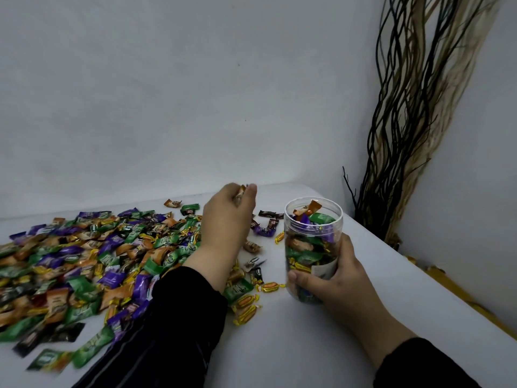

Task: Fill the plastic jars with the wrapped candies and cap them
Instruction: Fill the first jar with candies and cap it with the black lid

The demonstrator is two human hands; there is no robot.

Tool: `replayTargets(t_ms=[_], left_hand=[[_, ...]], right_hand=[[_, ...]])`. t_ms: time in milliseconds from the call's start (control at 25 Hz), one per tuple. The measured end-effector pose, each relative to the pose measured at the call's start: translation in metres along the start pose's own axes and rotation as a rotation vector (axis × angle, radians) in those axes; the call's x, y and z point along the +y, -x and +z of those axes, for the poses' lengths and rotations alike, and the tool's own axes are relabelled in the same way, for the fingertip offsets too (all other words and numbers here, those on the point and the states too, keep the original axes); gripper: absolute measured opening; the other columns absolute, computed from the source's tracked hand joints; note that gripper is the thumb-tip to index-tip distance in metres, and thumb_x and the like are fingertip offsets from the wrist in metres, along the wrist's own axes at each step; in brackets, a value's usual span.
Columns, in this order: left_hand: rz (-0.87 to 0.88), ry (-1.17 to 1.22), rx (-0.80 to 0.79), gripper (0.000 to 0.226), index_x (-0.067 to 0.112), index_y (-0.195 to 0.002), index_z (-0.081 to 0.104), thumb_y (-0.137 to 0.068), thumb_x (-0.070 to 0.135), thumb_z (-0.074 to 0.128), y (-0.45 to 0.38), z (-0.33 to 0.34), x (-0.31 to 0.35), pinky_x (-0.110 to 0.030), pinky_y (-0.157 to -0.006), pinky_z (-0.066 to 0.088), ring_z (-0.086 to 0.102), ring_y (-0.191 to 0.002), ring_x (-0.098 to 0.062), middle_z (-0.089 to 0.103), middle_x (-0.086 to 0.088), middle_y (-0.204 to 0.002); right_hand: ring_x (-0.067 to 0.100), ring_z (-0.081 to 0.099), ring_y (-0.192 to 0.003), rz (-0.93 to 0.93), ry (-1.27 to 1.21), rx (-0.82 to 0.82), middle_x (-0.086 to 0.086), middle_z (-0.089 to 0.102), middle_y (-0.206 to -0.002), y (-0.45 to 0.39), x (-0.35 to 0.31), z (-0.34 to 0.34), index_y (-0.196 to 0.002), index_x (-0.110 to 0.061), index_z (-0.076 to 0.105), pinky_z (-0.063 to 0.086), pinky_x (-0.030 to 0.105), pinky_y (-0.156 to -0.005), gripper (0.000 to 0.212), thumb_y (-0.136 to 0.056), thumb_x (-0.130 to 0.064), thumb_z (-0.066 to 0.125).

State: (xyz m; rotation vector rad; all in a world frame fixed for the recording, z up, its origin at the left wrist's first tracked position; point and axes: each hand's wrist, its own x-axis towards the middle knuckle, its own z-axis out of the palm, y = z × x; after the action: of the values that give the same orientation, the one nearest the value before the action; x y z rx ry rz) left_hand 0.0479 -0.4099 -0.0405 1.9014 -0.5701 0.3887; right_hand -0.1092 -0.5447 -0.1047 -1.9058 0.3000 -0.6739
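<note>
Fingers (pixel 300 276) of right hand (pixel 340 278) round candy-filled jar (pixel 312 242), left hand (pixel 228 217) pinching candy (pixel 240 195), beside candy heap (pixel 84 259).

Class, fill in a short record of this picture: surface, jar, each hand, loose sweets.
surface: white table
jar: clear plastic jar, upright, no cap, nearly full
right hand: grips the jar low down
left hand: raised over the table, pinching candies
loose sweets: wrapped candies spread to the left of the jar

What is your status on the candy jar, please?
Right hand grips jar, nearly full, uncapped. Left hand holds candy in its fingers. Nothing in the way.
</note>
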Motion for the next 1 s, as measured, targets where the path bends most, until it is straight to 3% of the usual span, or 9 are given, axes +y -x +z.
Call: replayTargets(t_ms=[160,320,400,520,640,760,840,880,1000], left_hand=[[0.269,0.097,-0.03,0.038,0.018,-0.076,0.062,-0.095,0.05,0.055,0.012,-0.014,0.063,-0.03,-0.058,0.042,0.057,-0.066,-0.011,0.062,0.003,-0.069],[0.433,-0.316,-0.236,0.04,0.024,-0.089,0.067,-0.093,0.059,0.05,0.022,-0.006,0.079,-0.033,-0.068,0.043,0.053,-0.086,-0.014,0.055,0.004,-0.084],[0.379,-0.355,-0.335,0.051,0.026,-0.103,0.07,-0.091,0.067,0.043,0.022,-0.004,0.073,-0.032,-0.082,0.044,0.049,-0.103,-0.014,0.057,0.004,-0.098],[0.299,-0.24,-0.341,0.056,0.026,-0.114,0.061,-0.095,0.064,0.024,0.022,-0.007,0.07,-0.039,-0.097,0.038,0.043,-0.117,-0.017,0.058,0.003,-0.113],[0.196,-0.093,-0.34,0.042,0.02,-0.111,0.063,-0.105,0.044,0.029,0.017,-0.015,0.071,-0.035,-0.086,0.041,0.052,-0.101,-0.014,0.061,0.003,-0.112],[0.035,0.084,-0.61,0.024,0.026,-0.112,0.068,-0.102,0.027,0.046,0.009,-0.029,0.069,-0.018,-0.073,0.044,0.059,-0.089,-0.002,0.067,0.004,-0.111],[0.0,0.032,-0.751,0.025,0.028,-0.117,0.067,-0.1,0.021,0.05,0.009,-0.032,0.068,-0.012,-0.058,0.042,0.058,-0.068,0.006,0.069,0.005,-0.105],[0.015,-0.017,-0.762,0.026,0.029,-0.119,0.066,-0.1,0.021,0.051,0.009,-0.03,0.067,-0.012,-0.057,0.042,0.059,-0.067,0.007,0.07,0.007,-0.103],[0.055,-0.043,-0.674,0.027,0.034,-0.119,0.066,-0.1,0.023,0.05,0.011,-0.021,0.066,-0.015,-0.074,0.046,0.063,-0.094,-0.002,0.069,0.011,-0.111]], right_hand=[[-0.013,0.057,-0.106,-0.017,-0.01,-0.04,-0.026,0.06,-0.117,0.003,-0.005,0.009,-0.128,-0.039,0.042,0.047,0.003,-0.077,0.082,-0.063,-0.031,0.092],[-0.013,0.06,-0.102,-0.031,-0.05,-0.07,-0.034,0.062,-0.106,0.004,-0.006,0.011,-0.122,-0.04,0.044,0.049,0.006,-0.078,0.075,-0.065,-0.023,0.091],[-0.013,0.06,-0.102,-0.034,-0.056,-0.075,-0.036,0.061,-0.105,0.004,-0.007,0.01,-0.122,-0.04,0.044,0.05,0.007,-0.08,0.075,-0.066,-0.023,0.091],[-0.013,0.059,-0.104,-0.026,-0.047,-0.075,-0.032,0.062,-0.11,0.004,-0.006,0.009,-0.125,-0.04,0.043,0.05,0.007,-0.081,0.079,-0.064,-0.029,0.091],[-0.008,0.058,-0.109,-0.012,-0.029,-0.078,-0.027,0.059,-0.118,0.003,-0.006,0.009,-0.13,-0.04,0.04,0.049,0.006,-0.081,0.085,-0.062,-0.037,0.09],[-0.012,0.056,-0.109,-0.008,-0.029,-0.082,-0.026,0.058,-0.122,0.003,-0.007,0.008,-0.132,-0.039,0.04,0.048,0.004,-0.081,0.086,-0.062,-0.038,0.09],[-0.016,0.056,-0.106,-0.007,-0.043,-0.084,-0.028,0.059,-0.119,0.003,-0.007,0.007,-0.127,-0.042,0.042,0.048,0.005,-0.08,0.083,-0.059,-0.041,0.09],[-0.016,0.056,-0.105,-0.005,-0.048,-0.086,-0.028,0.06,-0.118,0.003,-0.007,0.007,-0.124,-0.044,0.042,0.049,0.005,-0.079,0.082,-0.058,-0.043,0.089],[-0.015,0.057,-0.106,-0.007,-0.053,-0.091,-0.027,0.06,-0.119,0.003,-0.006,0.007,-0.124,-0.044,0.041,0.049,0.006,-0.08,0.082,-0.057,-0.045,0.088]])
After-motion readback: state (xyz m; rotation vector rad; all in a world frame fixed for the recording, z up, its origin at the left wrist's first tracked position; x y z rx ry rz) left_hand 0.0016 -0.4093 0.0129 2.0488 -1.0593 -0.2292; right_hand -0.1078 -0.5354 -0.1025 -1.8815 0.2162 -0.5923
